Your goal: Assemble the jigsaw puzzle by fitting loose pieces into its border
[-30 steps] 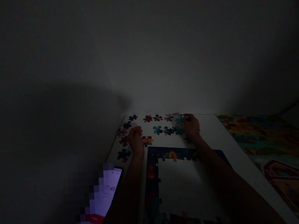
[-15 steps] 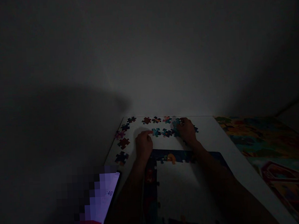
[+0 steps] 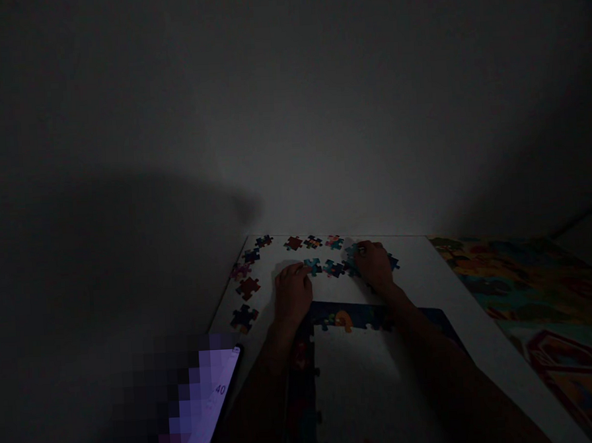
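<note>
The left grip (image 3: 293,294) lies open, fingers stretched flat just beside a teal jigsaw piece (image 3: 312,267). The right grip (image 3: 374,265) curls over another teal piece (image 3: 352,263) near the bench's far edge; whether it pinches cannot be told. More loose pieces (image 3: 293,243) line the far and left edges of the white bench (image 3: 418,271). Nearer sits a part-built puzzle border (image 3: 300,380), with a lit phone (image 3: 213,391) at the near-left corner and a patterned mat (image 3: 528,289) beyond the right edge.
</note>
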Demonstrator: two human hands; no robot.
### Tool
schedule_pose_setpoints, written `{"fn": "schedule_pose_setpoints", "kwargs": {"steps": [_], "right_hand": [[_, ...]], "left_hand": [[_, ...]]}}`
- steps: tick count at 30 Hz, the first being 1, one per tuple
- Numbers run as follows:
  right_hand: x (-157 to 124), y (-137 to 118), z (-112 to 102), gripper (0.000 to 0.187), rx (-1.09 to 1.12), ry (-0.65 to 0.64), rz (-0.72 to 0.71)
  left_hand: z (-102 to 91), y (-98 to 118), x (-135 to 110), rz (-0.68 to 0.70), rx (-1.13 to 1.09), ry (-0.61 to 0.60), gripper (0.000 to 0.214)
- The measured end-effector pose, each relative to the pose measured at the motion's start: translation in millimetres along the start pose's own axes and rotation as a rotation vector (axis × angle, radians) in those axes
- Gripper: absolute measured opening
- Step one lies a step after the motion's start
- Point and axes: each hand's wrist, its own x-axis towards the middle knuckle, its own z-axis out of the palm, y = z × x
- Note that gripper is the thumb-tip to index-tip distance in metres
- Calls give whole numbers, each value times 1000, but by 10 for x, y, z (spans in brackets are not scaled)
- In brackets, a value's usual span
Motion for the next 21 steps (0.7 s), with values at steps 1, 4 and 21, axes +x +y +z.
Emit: {"fn": "schedule_pose_setpoints", "kwargs": {"steps": [1,4,21], "right_hand": [[-1,-2,-11,34,18,4,-1],[1,-50,-65,35,79,23,-4],[396,-1227,545,35,6,-332,-421]], "left_hand": [[-1,1,0,-1,4,1,34],[-2,3,0,-4,13,7,35],[-6,33,10,10,18,-35,32]]}}
